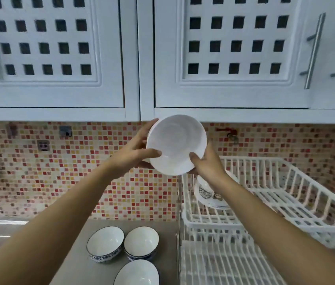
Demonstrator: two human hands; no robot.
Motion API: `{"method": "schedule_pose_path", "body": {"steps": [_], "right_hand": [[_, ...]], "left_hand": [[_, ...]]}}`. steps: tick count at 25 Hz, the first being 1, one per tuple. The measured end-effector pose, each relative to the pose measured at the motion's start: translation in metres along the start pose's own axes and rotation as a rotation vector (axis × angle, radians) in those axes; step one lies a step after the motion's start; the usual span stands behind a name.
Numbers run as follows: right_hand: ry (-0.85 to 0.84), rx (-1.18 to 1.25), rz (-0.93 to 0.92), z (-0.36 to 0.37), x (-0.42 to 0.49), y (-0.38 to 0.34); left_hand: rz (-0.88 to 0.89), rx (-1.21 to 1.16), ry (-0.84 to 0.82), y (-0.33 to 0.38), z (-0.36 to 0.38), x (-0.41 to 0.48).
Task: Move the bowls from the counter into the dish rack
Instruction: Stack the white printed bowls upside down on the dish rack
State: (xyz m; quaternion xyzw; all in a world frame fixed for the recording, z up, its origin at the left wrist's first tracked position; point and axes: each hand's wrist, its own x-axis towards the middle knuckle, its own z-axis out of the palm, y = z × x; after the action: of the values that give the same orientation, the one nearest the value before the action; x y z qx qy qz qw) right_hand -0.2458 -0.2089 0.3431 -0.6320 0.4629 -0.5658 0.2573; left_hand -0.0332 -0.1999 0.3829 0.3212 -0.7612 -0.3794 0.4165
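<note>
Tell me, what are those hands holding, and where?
A white bowl, gripped at its rim: left hand on its left side, right hand at its lower right.

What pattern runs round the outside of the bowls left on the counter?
A blue-and-white band on the counter bowls, inside plain white; head view.

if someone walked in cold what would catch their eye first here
First, the white bowl held up at centre frame, tilted toward the camera, with the left hand and right hand gripping its opposite edges. Next, the white dish rack at the right, with one patterned bowl in its top tier. Three blue-rimmed bowls wait on the counter below.
</note>
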Motion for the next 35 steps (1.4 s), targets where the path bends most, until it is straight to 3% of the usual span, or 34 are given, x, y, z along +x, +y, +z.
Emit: {"method": "schedule_pose_path", "body": {"steps": [2,4,7,11,16,19,24,26,28,30,32,35], "right_hand": [[-0.039,0.135,0.049,-0.023,0.001,0.006],[-0.145,0.133,0.125,-0.050,0.002,0.009],[-0.209,-0.100,0.147,-0.094,0.005,0.016],[-0.216,0.107,0.017,-0.140,0.000,0.011],[-0.297,-0.425,-0.036,-0.159,0.003,0.010],[-0.356,-0.364,-0.034,-0.169,0.003,0.016],[-0.566,-0.233,0.009,-0.178,-0.003,0.038],[-0.602,-0.294,-0.041,-0.174,-0.005,0.043],[-0.575,-0.490,-0.130,-0.170,-0.004,0.049],[-0.516,-0.636,-0.184,-0.168,-0.003,0.057],[-0.478,-0.572,-0.157,-0.166,-0.005,0.062],[-0.454,-0.592,-0.163,-0.163,-0.010,0.066]], "left_hand": [[0.009,-0.078,-0.078,0.005,0.019,0.013],[0.036,0.023,-0.085,0.008,0.034,0.026],[0.161,0.484,0.031,0.013,0.058,0.044],[0.296,1.094,0.141,0.025,0.096,0.060],[0.446,1.366,0.165,0.027,0.139,0.065],[0.382,1.298,0.034,0.022,0.146,0.066],[-0.046,0.550,-0.258,0.007,0.124,0.063],[-0.146,0.357,-0.326,-0.003,0.122,0.056],[-0.085,0.431,-0.247,-0.014,0.127,0.051],[0.030,0.611,-0.059,-0.025,0.139,0.048],[0.092,0.677,0.066,-0.031,0.155,0.044],[0.079,0.699,0.085,-0.041,0.173,0.039]]}}
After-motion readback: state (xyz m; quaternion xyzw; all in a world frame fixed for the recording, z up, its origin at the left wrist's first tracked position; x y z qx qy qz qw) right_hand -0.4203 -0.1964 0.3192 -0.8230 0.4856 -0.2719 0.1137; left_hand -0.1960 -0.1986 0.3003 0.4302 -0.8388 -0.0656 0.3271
